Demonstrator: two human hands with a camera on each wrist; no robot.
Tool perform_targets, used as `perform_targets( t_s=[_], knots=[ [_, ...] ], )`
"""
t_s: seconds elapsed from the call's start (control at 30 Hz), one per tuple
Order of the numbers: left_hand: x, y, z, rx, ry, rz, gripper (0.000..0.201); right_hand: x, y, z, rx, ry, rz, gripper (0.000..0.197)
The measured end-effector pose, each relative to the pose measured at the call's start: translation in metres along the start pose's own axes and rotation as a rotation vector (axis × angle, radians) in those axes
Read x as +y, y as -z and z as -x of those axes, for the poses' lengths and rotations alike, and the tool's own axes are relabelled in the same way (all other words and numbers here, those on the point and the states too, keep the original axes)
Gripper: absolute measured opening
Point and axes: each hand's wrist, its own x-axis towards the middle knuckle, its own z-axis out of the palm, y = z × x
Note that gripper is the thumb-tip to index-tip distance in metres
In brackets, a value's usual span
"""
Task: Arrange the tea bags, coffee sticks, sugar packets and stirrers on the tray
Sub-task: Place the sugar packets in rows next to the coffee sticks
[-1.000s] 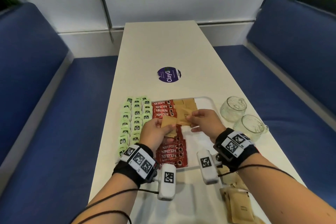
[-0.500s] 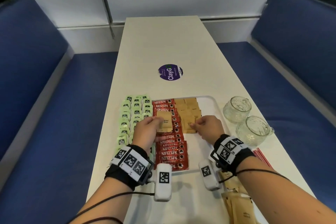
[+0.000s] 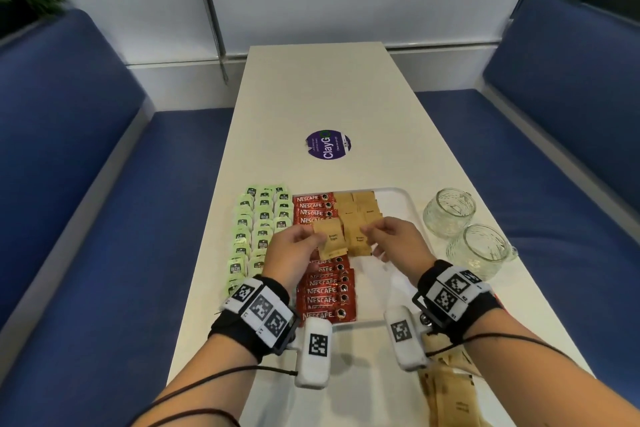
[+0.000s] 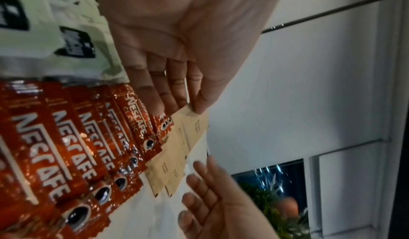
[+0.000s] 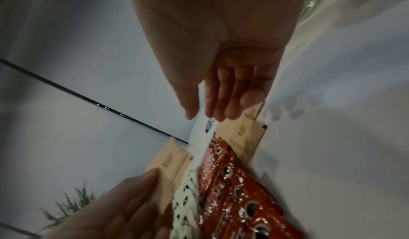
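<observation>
Both hands have lifted since half a second ago: my right hand (image 3: 394,241), which was down on the tray's sugar rows, is now up beside my left hand (image 3: 294,250). Left is pinching a small stack of brown sugar packets (image 3: 330,241) between thumb and fingers, held just above the red coffee sticks (image 3: 329,291). Right has its fingertips closing on the corner of the next sugar packet (image 3: 358,239); from the right wrist view the fingers look nearly straight, so I cannot tell whether it truly grips it. On the white tray (image 3: 414,208) the coffee sticks run near to far in a column, more sugar packets lie just right of them at the far end, and the green tea bags (image 3: 258,229) sit left of the tray on the counter (image 3: 325,97). Two glass cups (image 3: 464,232) stand to the right.
</observation>
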Motion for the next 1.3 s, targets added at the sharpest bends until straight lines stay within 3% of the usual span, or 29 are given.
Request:
perform_targets(
  t_s=[0.17,0.23,0.3,0.4,0.6,0.67,0.8,0.9,1.03,1.3],
  knots=[
    [0.017,-0.023,-0.003,-0.048,-0.162,-0.212,0.008,-0.015,0.006,0.009,-0.134,0.072,-0.004,0.019],
    [0.023,-0.031,-0.01,-0.072,-0.222,-0.312,0.008,-0.014,0.013,0.007,-0.095,0.081,-0.01,0.012],
    [0.026,-0.035,-0.019,-0.027,-0.303,-0.596,0.014,-0.006,0.023,-0.001,0.009,0.062,0.033,0.009],
    [0.03,-0.043,-0.032,0.076,-0.407,-1.023,0.031,0.013,0.037,-0.013,0.147,-0.014,0.324,0.019],
    [0.018,-0.069,-0.043,-0.084,-0.445,-1.429,0.045,0.026,0.036,-0.025,0.096,-0.088,0.487,0.025],
    [0.014,-0.072,-0.044,-0.133,-0.443,-1.522,0.04,0.029,0.034,-0.029,0.08,-0.085,0.516,0.038],
    [0.016,-0.076,-0.044,-0.168,-0.418,-1.613,0.032,0.029,0.031,-0.034,0.077,-0.093,0.518,0.049],
    [0.019,-0.077,-0.039,-0.138,-0.431,-1.662,0.023,0.031,0.029,-0.035,0.087,-0.089,0.491,0.035],
    [0.02,-0.076,-0.037,-0.092,-0.414,-1.645,0.023,0.035,0.029,-0.033,0.135,-0.076,0.37,0.031],
    [0.01,-0.077,-0.045,-0.088,-0.474,-1.538,0.029,0.032,0.026,-0.032,0.161,0.019,0.36,0.032]
  ],
)
